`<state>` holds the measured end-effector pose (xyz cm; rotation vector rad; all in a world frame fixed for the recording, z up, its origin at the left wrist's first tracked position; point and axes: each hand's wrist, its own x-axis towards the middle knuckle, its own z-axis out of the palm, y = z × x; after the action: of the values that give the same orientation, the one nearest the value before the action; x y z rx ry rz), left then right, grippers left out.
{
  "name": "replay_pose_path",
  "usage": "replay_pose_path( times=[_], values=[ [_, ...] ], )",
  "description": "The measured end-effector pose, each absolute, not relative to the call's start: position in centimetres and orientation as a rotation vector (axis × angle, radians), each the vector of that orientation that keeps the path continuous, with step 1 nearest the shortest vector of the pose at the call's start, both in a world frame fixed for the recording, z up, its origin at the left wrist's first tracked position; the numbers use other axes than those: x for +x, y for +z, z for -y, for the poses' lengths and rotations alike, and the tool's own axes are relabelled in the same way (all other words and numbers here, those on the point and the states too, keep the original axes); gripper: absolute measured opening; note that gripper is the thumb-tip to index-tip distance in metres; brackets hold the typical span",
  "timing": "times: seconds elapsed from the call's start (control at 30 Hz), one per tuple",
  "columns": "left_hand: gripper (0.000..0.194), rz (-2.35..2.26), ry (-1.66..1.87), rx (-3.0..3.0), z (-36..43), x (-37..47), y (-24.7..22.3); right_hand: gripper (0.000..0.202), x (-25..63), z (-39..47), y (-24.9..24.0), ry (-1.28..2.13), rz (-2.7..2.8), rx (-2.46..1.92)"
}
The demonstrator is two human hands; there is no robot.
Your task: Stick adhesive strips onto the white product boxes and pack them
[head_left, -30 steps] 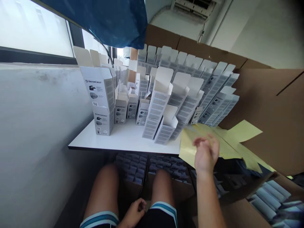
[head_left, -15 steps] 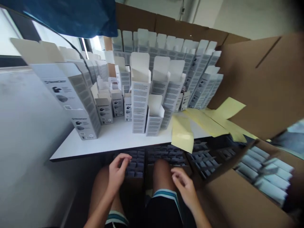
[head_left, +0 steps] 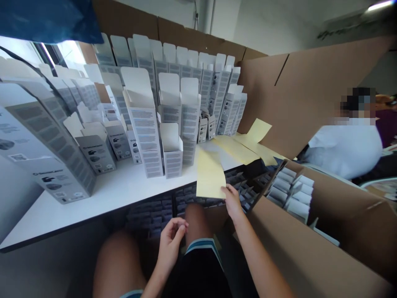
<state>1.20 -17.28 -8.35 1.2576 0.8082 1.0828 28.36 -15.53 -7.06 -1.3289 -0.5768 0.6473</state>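
Note:
My right hand pinches the lower right corner of a yellow paper sheet that hangs over the front edge of the white table. Over my lap, my left hand is loosely curled with a gap between thumb and fingers, and nothing shows in it. Further yellow sheets lie behind the pinched one. Nearest to that sheet on the table stand a small open white box and a tall stack of printed boxes, their flaps raised.
Rows of upright boxes fill the table's back, before a cardboard wall. A large carton at the right holds white boxes. More boxes sit under the table. A person in a white shirt sits beyond the cardboard.
The view has turned right. My right hand has reached forward from my lap and taken hold of the yellow sheet's corner. My left hand stays over my lap.

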Motion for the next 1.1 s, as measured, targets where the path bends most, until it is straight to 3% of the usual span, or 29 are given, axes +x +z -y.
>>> replay_pose_path(
  times=[0.1, 0.2, 0.4, 0.67, 0.83, 1.03, 1.1],
  values=[
    [0.042, -0.911, 1.088, 1.138, 16.8, 0.9, -9.0, 0.022, 25.1, 20.9, -8.2, 0.764, 0.644, -1.327],
    [0.059, -0.889, 0.947, 1.002, 16.4, 1.0, -8.6, 0.030, 21.9, 26.3, -9.5, 0.967, 0.743, -1.353],
    [0.054, -0.773, 0.703, 0.902, 18.0, 1.6, -8.2, 0.030, 19.5, 32.3, -10.1, 1.252, 0.985, -1.407],
    [0.047, -0.925, 0.692, 0.938, 23.2, -2.6, -8.7, 0.034, 18.0, 30.1, -7.9, 1.212, 1.059, -1.378],
    [0.052, -1.060, 0.913, 0.820, 24.7, -5.0, -6.8, 0.034, 15.1, 28.4, -7.3, 1.419, 1.181, -1.253],
    [0.083, -1.169, 1.038, 0.869, 26.2, -7.4, -6.5, 0.033, 13.2, 27.9, -6.6, 1.593, 1.267, -1.152],
    [0.083, -1.199, 1.061, 0.962, 26.7, -7.7, -7.0, 0.032, 13.0, 27.7, -6.4, 1.657, 1.290, -1.118]
  ],
)
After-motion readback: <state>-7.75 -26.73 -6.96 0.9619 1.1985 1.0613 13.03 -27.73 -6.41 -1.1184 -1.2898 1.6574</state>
